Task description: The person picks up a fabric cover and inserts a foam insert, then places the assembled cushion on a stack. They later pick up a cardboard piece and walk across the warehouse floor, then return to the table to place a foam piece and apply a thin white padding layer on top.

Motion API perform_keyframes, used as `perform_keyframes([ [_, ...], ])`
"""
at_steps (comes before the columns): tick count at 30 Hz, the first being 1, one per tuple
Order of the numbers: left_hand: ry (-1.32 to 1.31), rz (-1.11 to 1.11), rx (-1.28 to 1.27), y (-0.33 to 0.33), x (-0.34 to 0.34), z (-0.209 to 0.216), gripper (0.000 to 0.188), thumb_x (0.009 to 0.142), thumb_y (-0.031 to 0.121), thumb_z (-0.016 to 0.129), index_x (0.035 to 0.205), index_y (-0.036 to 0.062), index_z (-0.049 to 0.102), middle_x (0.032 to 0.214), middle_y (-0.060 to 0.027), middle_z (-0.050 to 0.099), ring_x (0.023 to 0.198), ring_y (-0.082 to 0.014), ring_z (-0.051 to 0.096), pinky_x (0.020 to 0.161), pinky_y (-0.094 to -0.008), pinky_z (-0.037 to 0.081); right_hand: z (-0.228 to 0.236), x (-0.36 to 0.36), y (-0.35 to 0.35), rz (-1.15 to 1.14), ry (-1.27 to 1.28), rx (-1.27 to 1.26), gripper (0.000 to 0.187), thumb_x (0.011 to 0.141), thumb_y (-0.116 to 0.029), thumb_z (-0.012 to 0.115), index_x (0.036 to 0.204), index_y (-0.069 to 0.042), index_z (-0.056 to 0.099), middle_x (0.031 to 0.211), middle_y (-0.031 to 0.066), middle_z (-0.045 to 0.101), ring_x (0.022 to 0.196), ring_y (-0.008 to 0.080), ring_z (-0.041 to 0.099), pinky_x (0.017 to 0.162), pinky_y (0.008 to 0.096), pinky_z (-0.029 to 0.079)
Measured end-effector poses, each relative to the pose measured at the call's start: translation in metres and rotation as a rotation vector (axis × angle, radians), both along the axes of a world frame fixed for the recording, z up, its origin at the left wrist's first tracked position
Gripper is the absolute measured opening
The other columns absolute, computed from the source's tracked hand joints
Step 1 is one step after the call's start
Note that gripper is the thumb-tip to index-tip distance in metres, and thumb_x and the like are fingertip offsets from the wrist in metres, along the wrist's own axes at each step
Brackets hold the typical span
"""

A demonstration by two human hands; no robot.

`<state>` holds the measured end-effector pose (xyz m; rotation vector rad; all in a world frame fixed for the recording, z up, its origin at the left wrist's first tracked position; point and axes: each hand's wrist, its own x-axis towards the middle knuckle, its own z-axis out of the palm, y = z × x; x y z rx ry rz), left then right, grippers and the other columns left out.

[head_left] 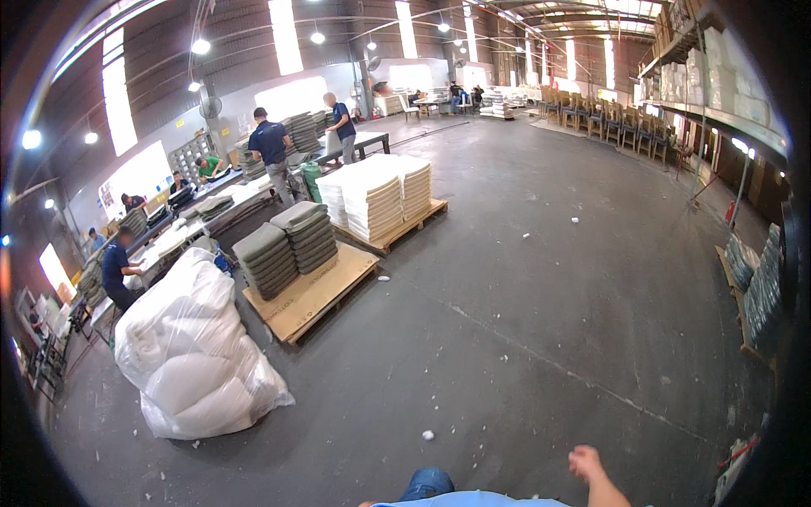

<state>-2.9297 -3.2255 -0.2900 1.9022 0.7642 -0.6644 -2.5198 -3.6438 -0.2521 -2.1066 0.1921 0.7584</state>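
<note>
My right hand (585,463) hangs low at the front, right of my blue shirt, its fingers loosely curled with nothing seen in them. Bare grey floor lies around it, and it touches no object. My left hand is out of sight; only a sliver of skin shows at the lower edge beside my jeans. Ahead to the left, a large clear plastic bag (198,355) of white stuffing rests on the floor. Beyond it, dark grey cushions (287,245) are stacked on a cardboard-topped pallet (317,296). White foam pads (372,198) stand piled on a wooden pallet (393,241).
Several people work at long tables (228,198) on the left, one standing worker (270,152) near the pallets. Rows of chairs (608,118) stand far back. Wrapped stacks (760,279) and tall shelving (718,114) line the right. White scraps (428,435) dot the floor.
</note>
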Motion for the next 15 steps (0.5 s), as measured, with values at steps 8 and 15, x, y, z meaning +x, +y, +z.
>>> perform_keyframes([
  [8, 0.269, 0.005, 0.086, 0.206, 0.173, -0.012, 0.038, 0.093, 0.036, 0.058, 0.103, 0.0040, 0.076, 0.093, -0.0122, 0.075, 0.088, -0.0237, 0.073, 0.077, -0.0407, 0.058, 0.024, 0.262, 0.239, -0.184, -0.233, 0.350, 0.031, 0.094, -0.010, 0.066, 0.124, -0.002, 0.063, 0.085, 0.0055, 0.068, 0.068, 0.0149, 0.065, 0.057, 0.0308, 0.050],
  [15, -0.005, 0.419, 0.183, 0.463, 0.489, 0.016, 0.033, 0.092, 0.033, 0.058, 0.094, 0.0032, 0.073, 0.078, -0.0118, 0.070, 0.066, -0.0245, 0.066, 0.060, -0.0441, 0.052, -0.061, 0.273, 0.346, 0.117, 0.458, -0.098, 0.019, 0.092, -0.012, 0.063, 0.108, -0.007, 0.071, 0.081, 0.0078, 0.068, 0.066, 0.0215, 0.067, 0.051, 0.0393, 0.052],
])
